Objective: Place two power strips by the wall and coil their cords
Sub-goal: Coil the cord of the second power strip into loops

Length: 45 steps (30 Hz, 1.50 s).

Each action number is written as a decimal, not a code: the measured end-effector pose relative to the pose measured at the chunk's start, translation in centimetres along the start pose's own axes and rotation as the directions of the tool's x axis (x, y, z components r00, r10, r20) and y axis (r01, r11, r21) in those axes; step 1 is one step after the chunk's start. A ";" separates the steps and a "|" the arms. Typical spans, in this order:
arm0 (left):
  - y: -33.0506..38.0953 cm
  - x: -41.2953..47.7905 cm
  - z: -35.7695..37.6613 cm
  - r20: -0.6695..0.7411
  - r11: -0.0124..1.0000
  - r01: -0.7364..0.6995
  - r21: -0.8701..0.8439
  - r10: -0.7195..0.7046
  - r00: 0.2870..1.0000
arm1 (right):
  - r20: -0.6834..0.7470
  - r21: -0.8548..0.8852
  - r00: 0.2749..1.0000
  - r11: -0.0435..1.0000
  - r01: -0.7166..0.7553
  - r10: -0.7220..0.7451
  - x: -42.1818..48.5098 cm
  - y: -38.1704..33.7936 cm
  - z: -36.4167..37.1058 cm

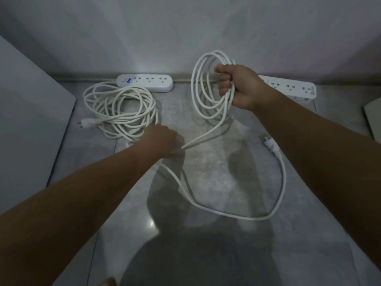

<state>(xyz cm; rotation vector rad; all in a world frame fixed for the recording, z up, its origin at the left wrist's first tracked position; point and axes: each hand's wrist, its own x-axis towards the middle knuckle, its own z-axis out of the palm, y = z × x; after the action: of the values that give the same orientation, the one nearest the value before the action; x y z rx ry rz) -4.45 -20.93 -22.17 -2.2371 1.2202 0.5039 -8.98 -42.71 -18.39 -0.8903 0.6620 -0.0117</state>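
Right hand (pixel 241 85) gripped raised cord loops (pixel 195 85), left hand (pixel 160 142) clutched the slack run (pixel 206 136); right strip (pixel 292 87) and left strip (pixel 144 82) lay by the wall (pixel 185 27), other cord (pixel 119 108) coiled on floor (pixel 216 178).

Two power strips: the left power strip (pixel 144 82) and the right power strip (pixel 288 87). Two white cords: the left cord (pixel 115 118) and the right cord (pixel 226 106). Two plugs: the left plug (pixel 85 122) and the right plug (pixel 270 144). Two hands: the left hand (pixel 159 141) and the right hand (pixel 241 85).
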 end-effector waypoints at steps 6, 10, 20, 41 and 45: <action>0.0 1.5 -1.0 0.043 0.999 0.014 -0.050 -0.011 0.999 | -0.006 -0.059 1.000 0.998 0.001 -0.001 -0.5 0.0 0.0; -1.2 2.5 -1.7 0.153 0.967 0.050 -0.251 -0.012 0.988 | -0.013 -0.065 1.000 0.998 0.008 -0.009 -1.1 -0.1 -0.2; 0.4 1.1 -0.7 0.084 1.000 -0.002 0.006 0.002 0.996 | 0.019 -0.060 1.000 0.998 -0.014 0.016 -1.8 -0.2 -0.5; -2.4 4.1 -13.0 0.193 -0.666 0.237 -0.708 0.140 0.971 | 0.256 -0.551 0.966 0.825 0.122 0.028 -2.3 1.1 0.0; -2.6 4.4 -13.3 0.113 -0.559 0.165 -0.813 0.127 0.985 | 0.134 -0.698 0.988 0.700 0.150 -0.078 -2.0 2.0 0.7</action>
<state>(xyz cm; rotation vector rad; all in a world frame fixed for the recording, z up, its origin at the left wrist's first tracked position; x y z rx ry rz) 0.99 -30.82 -13.46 -3.2413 0.0259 2.8957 -10.72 -40.34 -18.45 -1.6772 0.5147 0.1884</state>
